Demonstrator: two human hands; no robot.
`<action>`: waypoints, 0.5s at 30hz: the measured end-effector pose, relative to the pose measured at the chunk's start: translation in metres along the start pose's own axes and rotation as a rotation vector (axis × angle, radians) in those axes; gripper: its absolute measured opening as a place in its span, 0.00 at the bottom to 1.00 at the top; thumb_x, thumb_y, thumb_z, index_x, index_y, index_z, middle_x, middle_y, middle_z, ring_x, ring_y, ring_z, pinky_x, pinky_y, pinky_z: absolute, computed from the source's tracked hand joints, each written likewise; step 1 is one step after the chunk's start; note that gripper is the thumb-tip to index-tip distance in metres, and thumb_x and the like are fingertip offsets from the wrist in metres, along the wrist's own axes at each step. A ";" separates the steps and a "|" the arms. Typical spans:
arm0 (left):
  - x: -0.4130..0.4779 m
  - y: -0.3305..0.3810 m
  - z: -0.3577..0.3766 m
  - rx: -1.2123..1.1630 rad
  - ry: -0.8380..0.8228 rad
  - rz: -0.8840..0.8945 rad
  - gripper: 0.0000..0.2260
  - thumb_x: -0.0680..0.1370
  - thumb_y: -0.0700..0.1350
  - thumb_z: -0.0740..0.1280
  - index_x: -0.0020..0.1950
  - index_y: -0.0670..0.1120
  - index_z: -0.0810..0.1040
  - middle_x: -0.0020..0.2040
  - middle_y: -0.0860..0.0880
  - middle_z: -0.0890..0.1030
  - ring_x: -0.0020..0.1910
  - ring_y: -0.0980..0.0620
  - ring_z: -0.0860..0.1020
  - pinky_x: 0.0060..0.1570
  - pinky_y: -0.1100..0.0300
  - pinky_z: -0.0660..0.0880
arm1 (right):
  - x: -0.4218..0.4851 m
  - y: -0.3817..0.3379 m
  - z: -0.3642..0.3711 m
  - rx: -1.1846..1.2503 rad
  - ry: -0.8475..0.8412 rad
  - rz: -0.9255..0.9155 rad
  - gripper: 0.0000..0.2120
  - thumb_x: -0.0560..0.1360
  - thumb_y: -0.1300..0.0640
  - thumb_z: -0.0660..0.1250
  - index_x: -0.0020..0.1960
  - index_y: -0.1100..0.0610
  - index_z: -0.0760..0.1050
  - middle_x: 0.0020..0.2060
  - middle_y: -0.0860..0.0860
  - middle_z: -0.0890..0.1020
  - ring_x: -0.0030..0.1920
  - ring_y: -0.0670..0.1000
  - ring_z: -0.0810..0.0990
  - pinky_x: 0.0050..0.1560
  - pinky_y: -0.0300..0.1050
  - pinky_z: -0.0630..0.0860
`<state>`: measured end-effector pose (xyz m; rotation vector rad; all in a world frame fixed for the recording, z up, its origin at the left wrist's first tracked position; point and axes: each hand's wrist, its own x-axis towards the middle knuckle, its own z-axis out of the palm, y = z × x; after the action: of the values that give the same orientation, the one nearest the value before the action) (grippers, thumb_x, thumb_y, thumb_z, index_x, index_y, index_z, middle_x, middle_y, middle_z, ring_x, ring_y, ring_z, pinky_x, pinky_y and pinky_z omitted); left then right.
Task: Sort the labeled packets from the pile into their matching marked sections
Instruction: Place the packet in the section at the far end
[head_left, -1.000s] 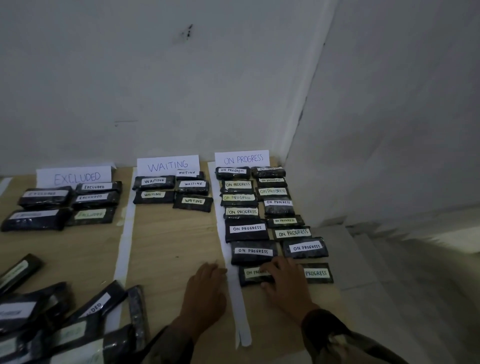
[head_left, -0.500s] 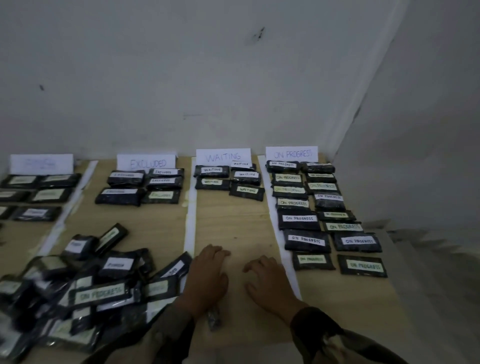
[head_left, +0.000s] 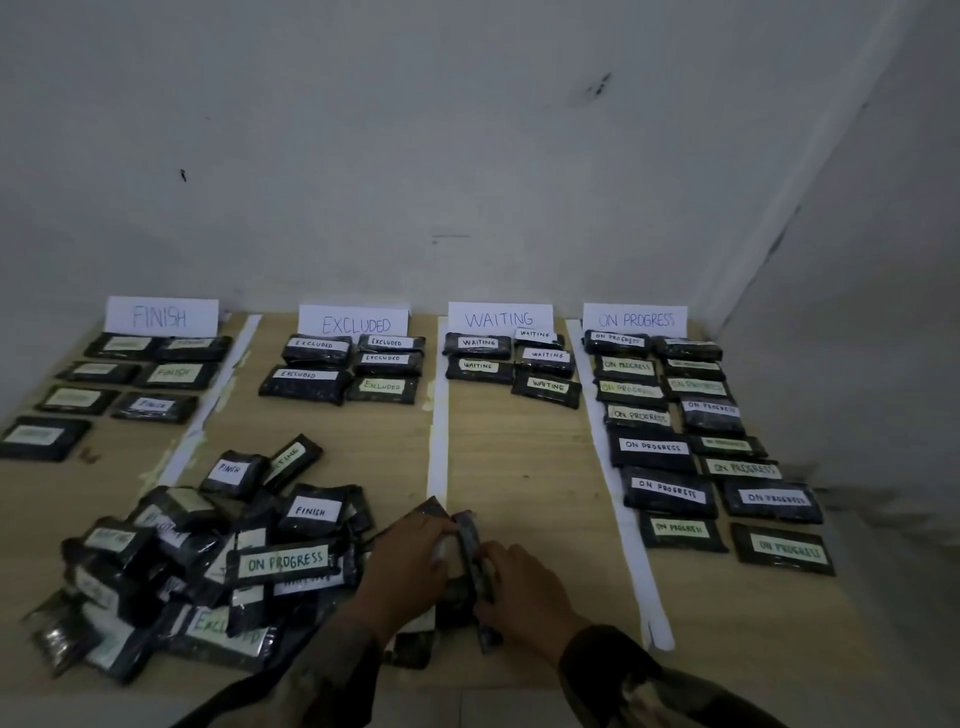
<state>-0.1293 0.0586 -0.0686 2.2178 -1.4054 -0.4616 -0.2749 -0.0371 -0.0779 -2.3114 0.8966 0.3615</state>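
Note:
A pile of dark labeled packets (head_left: 218, 566) lies at the front left of the wooden table (head_left: 519, 467). Four sections stand at the back under paper signs: FINISH (head_left: 161, 316), EXCLUDED (head_left: 356, 323), WAITING (head_left: 498, 318) and ON PROGRESS (head_left: 635, 319), each with rows of packets. My left hand (head_left: 405, 566) and my right hand (head_left: 524, 587) meet at the pile's right edge, both gripping one dark packet (head_left: 470, 551) tilted on edge. Its label is hidden from me.
White paper strips (head_left: 437, 415) divide the sections. The ON PROGRESS section (head_left: 675, 447) holds two long columns reaching near the front. Walls close in behind and at the right, where the table ends (head_left: 831, 519).
The view has swung left, bringing the FINISH section and the whole pile into sight. Both hands left the ON PROGRESS rows, came together at the pile's edge and took hold of a packet.

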 end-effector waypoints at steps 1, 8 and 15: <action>0.000 0.001 0.001 0.001 -0.027 0.001 0.16 0.75 0.40 0.64 0.62 0.47 0.75 0.59 0.47 0.76 0.59 0.46 0.73 0.61 0.54 0.70 | 0.000 0.000 0.000 0.008 -0.012 0.002 0.30 0.69 0.45 0.69 0.67 0.48 0.62 0.58 0.53 0.71 0.56 0.58 0.73 0.52 0.49 0.73; 0.007 0.002 0.006 0.039 -0.127 0.021 0.19 0.74 0.41 0.63 0.64 0.49 0.71 0.63 0.49 0.72 0.64 0.50 0.69 0.63 0.61 0.64 | -0.005 -0.003 -0.002 0.131 -0.017 0.037 0.28 0.72 0.52 0.66 0.69 0.49 0.61 0.58 0.56 0.73 0.54 0.60 0.75 0.51 0.48 0.74; 0.019 0.001 -0.003 0.097 -0.107 0.070 0.26 0.70 0.40 0.65 0.67 0.53 0.67 0.69 0.52 0.65 0.65 0.47 0.67 0.60 0.55 0.70 | -0.005 -0.007 -0.035 0.645 0.073 0.219 0.07 0.78 0.56 0.62 0.55 0.53 0.73 0.46 0.52 0.78 0.40 0.50 0.76 0.38 0.43 0.75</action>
<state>-0.1207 0.0413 -0.0662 2.2407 -1.5869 -0.5038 -0.2728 -0.0537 -0.0457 -1.6483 1.1123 0.0565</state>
